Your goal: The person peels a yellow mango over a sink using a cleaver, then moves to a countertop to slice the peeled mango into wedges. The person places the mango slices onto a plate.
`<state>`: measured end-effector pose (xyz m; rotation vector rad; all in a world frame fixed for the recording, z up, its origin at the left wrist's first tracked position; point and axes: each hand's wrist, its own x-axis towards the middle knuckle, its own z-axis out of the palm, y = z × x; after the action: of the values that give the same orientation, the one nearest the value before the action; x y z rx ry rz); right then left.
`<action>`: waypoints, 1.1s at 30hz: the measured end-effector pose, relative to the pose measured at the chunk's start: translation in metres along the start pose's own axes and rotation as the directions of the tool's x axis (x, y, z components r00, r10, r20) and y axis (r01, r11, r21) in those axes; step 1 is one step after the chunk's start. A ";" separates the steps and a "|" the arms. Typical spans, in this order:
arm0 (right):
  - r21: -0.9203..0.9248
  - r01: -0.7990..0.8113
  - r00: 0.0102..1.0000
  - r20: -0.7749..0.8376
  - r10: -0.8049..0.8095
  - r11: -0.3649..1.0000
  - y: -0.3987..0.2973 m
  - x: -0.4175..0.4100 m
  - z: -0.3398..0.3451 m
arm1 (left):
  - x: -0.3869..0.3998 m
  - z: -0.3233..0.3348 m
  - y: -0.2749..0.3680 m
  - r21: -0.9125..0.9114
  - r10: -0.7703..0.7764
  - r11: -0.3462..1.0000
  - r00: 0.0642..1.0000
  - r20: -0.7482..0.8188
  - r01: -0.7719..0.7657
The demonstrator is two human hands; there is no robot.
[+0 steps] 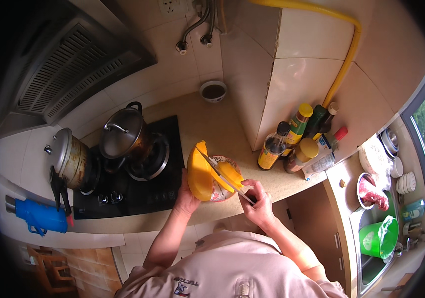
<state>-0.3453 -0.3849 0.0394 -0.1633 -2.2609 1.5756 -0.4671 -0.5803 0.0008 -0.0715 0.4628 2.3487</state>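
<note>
My left hand (188, 195) holds a large peeled piece of yellow-orange fruit (198, 178), perhaps mango or papaya; the picture does not settle which. In my right hand (258, 205) is a knife (222, 177), its blade slanting up to the left along the fruit's right side. I cannot tell how deep the edge sits in the flesh. Below the blade, yellow pieces (231, 174) lie in a floral-patterned dish (218, 194) on the beige countertop (197, 128). The fruit hides the dish's left part.
Left of my hands is a black gas hob (141, 199) with a lidded steel pot (123, 132) and a pressure cooker (71, 160). Sauce bottles (272, 151) and jars stand right. A bowl of dark liquid (213, 91) sits behind. Far right, raw meat (372, 193) overhangs its bowl by the sink.
</note>
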 end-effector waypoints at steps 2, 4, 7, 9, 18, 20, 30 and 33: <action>-0.011 0.010 1.000 -0.017 -0.010 1.000 0.002 0.006 0.005 | 0.004 -0.003 -0.004 0.140 0.070 0.989 0.992 -0.109 -0.055; -0.029 0.030 0.999 -0.022 -0.030 0.999 0.003 0.010 0.009 | 0.006 -0.003 -0.009 0.210 0.086 0.976 0.982 -0.168 -0.050; -0.079 0.095 0.995 -0.012 -0.096 0.992 0.000 0.011 0.010 | 0.010 0.010 -0.009 0.141 0.095 0.987 0.990 -0.107 -0.079; -0.157 0.170 0.985 0.023 -0.169 0.973 -0.006 0.009 0.009 | 0.017 -0.005 -0.012 0.321 0.132 0.937 0.991 0.034 -0.136; -0.416 0.566 0.822 0.214 -0.528 0.712 -0.026 -0.010 0.009 | 0.022 0.005 -0.015 -0.183 0.000 0.982 0.982 0.189 0.035; -0.446 0.580 0.808 0.213 -0.549 0.681 -0.028 -0.009 0.010 | 0.021 0.012 -0.016 -0.260 -0.057 0.961 0.984 0.167 0.100; -0.510 0.569 0.809 0.206 -0.551 0.645 -0.023 -0.004 0.014 | 0.025 0.004 -0.017 -0.342 -0.120 0.912 0.944 0.308 0.228; -0.550 0.488 0.863 0.189 -0.468 0.678 -0.015 -0.003 0.012 | 0.027 -0.009 -0.010 -0.321 -0.123 0.910 0.910 0.397 0.263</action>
<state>-0.3455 -0.4020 0.0484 0.2887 -2.4711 0.5860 -0.4812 -0.5590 -0.0161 0.1426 -0.1697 2.1515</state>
